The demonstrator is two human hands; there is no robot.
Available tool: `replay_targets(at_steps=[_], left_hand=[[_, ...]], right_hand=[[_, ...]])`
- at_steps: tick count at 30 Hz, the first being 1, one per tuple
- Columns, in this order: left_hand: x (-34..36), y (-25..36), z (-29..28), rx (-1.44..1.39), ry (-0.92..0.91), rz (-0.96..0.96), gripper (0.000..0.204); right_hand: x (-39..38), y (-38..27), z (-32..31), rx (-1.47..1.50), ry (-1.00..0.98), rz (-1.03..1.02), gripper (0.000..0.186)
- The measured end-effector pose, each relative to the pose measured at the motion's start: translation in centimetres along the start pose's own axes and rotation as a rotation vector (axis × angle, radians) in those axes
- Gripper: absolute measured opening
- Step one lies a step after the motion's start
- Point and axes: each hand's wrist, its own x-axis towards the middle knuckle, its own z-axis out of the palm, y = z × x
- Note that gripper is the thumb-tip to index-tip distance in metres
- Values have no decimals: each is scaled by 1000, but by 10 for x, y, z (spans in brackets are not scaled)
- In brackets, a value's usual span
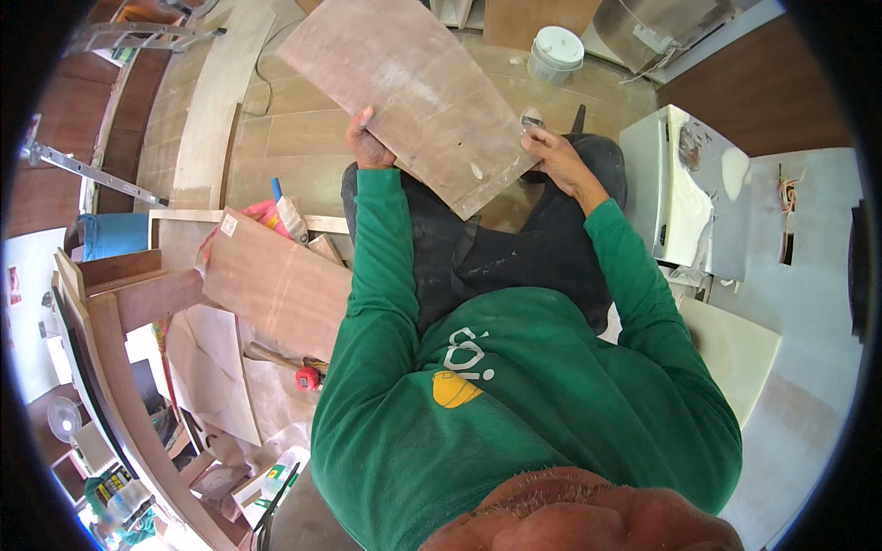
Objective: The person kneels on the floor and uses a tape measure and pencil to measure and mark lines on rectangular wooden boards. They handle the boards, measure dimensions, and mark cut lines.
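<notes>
A reddish-brown plywood panel (413,92) is held tilted in front of me, over my lap, its near corner close to my knees. My left hand (370,144) grips its left edge, with the thumb up on the face and the other fingers partly hidden behind. At the near right corner my right hand (557,156) pinches the panel between thumb and fingers. Pale smears and a small dark spot mark the board's face. My legs in dark trousers lie beneath it.
Left of me lies another plywood board (276,275), with a red tape measure (308,377) nearby. A white bucket (556,54) stands on the tiled floor ahead. To the right is a white-topped box-like unit (684,184). Metal ladder parts (96,172) reach in at far left.
</notes>
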Motion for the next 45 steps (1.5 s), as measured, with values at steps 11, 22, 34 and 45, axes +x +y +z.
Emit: replay_targets(at_steps=[11, 22, 34, 45], left_hand=[[-11, 13, 38, 57, 1, 197, 99], [-1, 16, 23, 196, -3, 134, 80], [1, -24, 7, 122, 460, 43, 106], [12, -36, -3, 47, 530, 112, 106]], right_hand=[[-5, 6, 8, -9, 11, -43, 49], [-1, 21, -2, -69, 100, -193, 51], [-36, 7, 9, -255, 112, -361, 48], [-50, 11, 11, -400, 49, -521, 45]])
